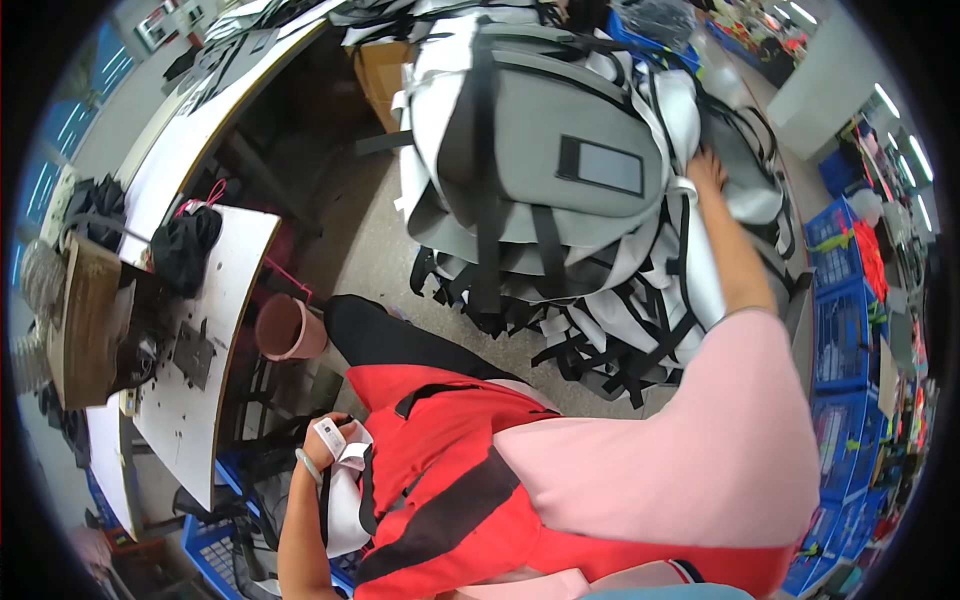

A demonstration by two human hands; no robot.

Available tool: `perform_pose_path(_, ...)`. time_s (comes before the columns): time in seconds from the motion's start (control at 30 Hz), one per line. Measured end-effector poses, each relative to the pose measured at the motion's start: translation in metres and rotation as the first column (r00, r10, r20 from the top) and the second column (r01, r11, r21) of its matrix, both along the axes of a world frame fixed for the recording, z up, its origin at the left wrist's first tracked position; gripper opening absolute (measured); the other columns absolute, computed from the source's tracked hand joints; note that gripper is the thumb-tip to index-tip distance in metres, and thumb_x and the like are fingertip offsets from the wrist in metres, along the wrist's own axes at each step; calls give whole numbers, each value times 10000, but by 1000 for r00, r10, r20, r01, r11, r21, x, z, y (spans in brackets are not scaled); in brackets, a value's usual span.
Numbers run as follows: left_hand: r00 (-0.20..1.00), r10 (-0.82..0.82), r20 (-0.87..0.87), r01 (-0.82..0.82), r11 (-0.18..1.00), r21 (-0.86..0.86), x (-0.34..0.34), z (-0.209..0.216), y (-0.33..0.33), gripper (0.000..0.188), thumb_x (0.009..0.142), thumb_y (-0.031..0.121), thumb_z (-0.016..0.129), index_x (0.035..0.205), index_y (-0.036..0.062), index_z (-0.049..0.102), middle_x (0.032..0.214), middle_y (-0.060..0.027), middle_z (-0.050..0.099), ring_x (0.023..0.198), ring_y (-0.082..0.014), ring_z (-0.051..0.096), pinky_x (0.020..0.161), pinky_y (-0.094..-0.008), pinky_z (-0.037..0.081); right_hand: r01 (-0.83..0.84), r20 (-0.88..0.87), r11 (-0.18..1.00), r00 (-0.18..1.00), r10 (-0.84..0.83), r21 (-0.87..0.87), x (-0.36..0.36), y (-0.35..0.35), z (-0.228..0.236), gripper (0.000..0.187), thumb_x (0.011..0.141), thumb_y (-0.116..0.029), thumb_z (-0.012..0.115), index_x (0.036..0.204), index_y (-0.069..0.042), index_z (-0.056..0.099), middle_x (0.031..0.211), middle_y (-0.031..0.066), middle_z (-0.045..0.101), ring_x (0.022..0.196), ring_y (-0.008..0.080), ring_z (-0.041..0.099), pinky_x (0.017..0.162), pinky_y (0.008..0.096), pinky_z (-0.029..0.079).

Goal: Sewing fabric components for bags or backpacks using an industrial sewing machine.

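Observation:
My left hand (332, 440) is closed round a white fabric piece (349, 510) with black edging, held low at my left side. A small white printed label (330, 437) shows at its fingers. My right arm stretches forward to a big heap of grey, white and black bag pieces. At the heap's right side, my right hand (707, 170) rests with fingers apart on a grey bag piece (745, 160). Left of it lies a large grey bag panel (570, 130) with a dark-framed rectangular window (603, 165). Black straps (640, 360) hang from the heap's near side.
To the left stands a white worktable (235, 260) carrying a sewing machine (110, 320) and a black cloth bundle (187, 245). A pink bucket (290, 328) sits beside it. Blue crates (840, 330) are stacked at the right. A cardboard box (381, 80) stands behind the heap.

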State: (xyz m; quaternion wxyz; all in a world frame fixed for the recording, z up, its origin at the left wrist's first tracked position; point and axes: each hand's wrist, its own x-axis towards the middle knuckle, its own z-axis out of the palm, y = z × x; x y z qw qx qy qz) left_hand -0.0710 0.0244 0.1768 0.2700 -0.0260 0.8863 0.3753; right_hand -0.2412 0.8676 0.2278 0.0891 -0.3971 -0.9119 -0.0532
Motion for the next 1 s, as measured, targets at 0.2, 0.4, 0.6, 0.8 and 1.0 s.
perform_pose_path(0.2, 989, 98, 113, -134, 918, 374, -15, -61, -23, 323, 832, 192, 747, 1037, -41, 658, 844, -49, 660, 732, -108, 594, 667, -272, 505, -43, -114, 999, 992, 45, 19, 26, 116, 33, 545, 898, -249, 327, 1439, -203, 364, 1528, 85, 307, 1357, 367, 356, 1033, 597, 307)
perform_pose_path(0.4, 996, 82, -32, -67, 943, 326, -14, 4, -14, 315, 938, 258, 614, 1086, -18, 649, 940, -33, 656, 877, -100, 563, 803, -262, 465, -243, -231, 959, 951, 206, -148, 18, 106, 63, 488, 843, -233, 423, 1290, -92, 559, 1244, 228, 586, 1179, 415, 527, 1008, 449, 406)
perform_pose_path(0.6, 925, 372, -77, -313, 860, 403, 1, -17, -91, 320, 912, 228, 638, 1115, -20, 628, 956, -48, 669, 853, -122, 589, 774, -269, 482, -52, -481, 925, 843, 243, 377, -50, 54, 202, 411, 833, -363, 537, 1240, -369, 597, 1225, 145, 618, 1103, 374, 586, 937, 467, 451)
perform_pose_path(0.8, 791, 336, -511, -589, 643, -490, 56, -31, -189, 521, 826, 307, 648, 1294, 106, 540, 1356, -178, 492, 1280, -361, 430, 1039, -497, 352, -943, -553, 303, 180, 813, 139, -145, -232, 241, 339, 976, -158, 491, 1287, -36, 550, 1259, 73, 595, 1150, 170, 547, 997, 283, 388)
perform_pose_path(1.0, 504, 862, -51, -857, 492, -153, 149, -96, -227, 727, 797, 427, 719, 1357, 31, 478, 1113, -176, 642, 964, -302, 641, 779, -357, 529, -860, -153, -465, -441, 884, -208, -40, -591, 161, 209, 829, 10, 576, 1028, -23, 629, 1040, 142, 592, 973, 309, 589, 835, 353, 472)
